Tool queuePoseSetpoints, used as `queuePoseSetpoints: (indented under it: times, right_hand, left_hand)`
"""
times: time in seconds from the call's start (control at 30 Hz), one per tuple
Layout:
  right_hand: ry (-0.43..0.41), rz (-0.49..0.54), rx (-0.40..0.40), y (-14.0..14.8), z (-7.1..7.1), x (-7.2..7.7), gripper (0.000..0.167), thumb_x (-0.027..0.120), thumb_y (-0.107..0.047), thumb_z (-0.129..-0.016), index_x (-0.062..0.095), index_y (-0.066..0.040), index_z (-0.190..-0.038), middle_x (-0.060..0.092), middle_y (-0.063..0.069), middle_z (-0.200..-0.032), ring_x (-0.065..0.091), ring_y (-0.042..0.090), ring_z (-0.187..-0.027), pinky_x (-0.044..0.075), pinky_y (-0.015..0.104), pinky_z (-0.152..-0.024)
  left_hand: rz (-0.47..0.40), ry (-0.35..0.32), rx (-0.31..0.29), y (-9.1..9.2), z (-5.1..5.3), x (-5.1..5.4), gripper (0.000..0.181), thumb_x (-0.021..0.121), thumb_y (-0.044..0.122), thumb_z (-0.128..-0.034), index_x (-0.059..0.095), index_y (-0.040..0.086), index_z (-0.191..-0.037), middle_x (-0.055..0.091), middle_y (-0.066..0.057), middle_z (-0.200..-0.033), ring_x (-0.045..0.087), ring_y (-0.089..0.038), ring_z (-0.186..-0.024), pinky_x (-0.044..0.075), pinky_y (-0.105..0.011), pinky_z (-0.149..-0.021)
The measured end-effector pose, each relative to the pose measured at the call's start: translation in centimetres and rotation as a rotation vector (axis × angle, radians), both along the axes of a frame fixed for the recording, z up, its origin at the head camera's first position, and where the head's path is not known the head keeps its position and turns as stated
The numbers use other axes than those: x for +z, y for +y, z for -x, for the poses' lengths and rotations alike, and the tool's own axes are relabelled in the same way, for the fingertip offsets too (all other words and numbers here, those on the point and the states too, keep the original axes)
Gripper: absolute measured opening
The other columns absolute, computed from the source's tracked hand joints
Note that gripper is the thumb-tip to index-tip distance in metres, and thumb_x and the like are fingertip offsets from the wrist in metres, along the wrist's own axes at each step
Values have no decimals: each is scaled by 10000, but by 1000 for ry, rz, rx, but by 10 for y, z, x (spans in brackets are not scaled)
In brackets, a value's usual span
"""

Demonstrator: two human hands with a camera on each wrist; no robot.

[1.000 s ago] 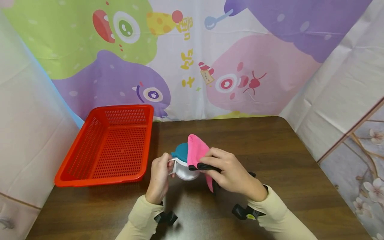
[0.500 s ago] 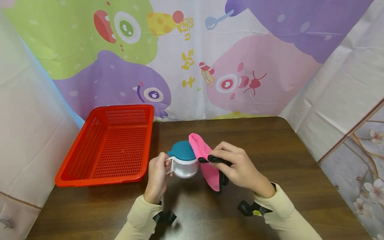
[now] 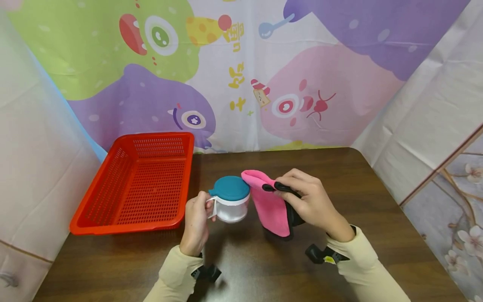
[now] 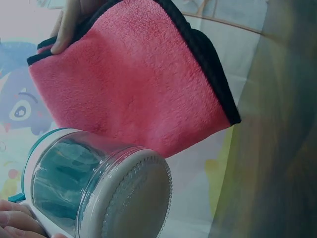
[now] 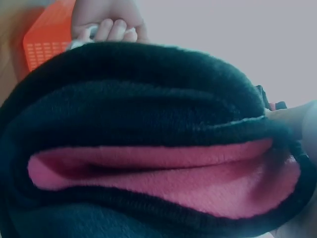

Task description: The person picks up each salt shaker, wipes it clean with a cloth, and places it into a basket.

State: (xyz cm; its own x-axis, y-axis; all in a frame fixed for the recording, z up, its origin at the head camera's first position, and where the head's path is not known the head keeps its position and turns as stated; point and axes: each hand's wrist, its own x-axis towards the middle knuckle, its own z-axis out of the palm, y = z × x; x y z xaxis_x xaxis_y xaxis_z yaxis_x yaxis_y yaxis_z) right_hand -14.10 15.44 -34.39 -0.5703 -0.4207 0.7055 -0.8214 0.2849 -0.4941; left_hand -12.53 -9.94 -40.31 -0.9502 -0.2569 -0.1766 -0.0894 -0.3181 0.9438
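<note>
My left hand [image 3: 195, 222] grips the white handle of a clear glass jar [image 3: 232, 211] with a teal lid [image 3: 231, 188], holding it above the table. In the left wrist view the jar [image 4: 99, 183] is tipped, its ribbed base facing the camera. Between thumb and fingers, my right hand [image 3: 307, 201] pinches a folded pink cloth [image 3: 268, 207] with black edging. The cloth hangs beside the jar's right side, its upper fold close to the lid; whether they touch I cannot tell. Folded layers of the cloth [image 5: 198, 191] fill most of the right wrist view.
A red plastic basket [image 3: 152, 191] with slotted walls stands at the left of the brown wooden table [image 3: 328, 167]. Behind the table hangs a cartoon-printed curtain [image 3: 241, 126]. White fabric panels [image 3: 426, 109] line the sides.
The cloth in my right hand has moved right, off the front of the jar and lid, which now show fully. My left hand has shifted slightly left and up with the jar.
</note>
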Motion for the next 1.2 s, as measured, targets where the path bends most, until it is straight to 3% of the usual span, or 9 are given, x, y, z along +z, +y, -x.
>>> queuePoseSetpoints:
  times: [0.3,1.2]
  right_hand:
    - [46,5,-28,3,4,-1,276,751,120,-708,729,-19,-946,664,54,-856,575,105,-731,424,157,-593]
    - [14,-39,-86,11,10,-5,256,764,82,-723,736,-51,-940,674,20,-863,606,99,-749,443,151,-651]
  left_hand:
    - [19,-12,-2,-2,-2,3,334,417,101,-874,428,139,-542,335,50,-510,299,-103,-493,361,-237,-463]
    - [6,-28,1,-3,-3,3,332,409,105,-874,425,137,-544,352,45,-524,302,-114,-505,352,-247,-478]
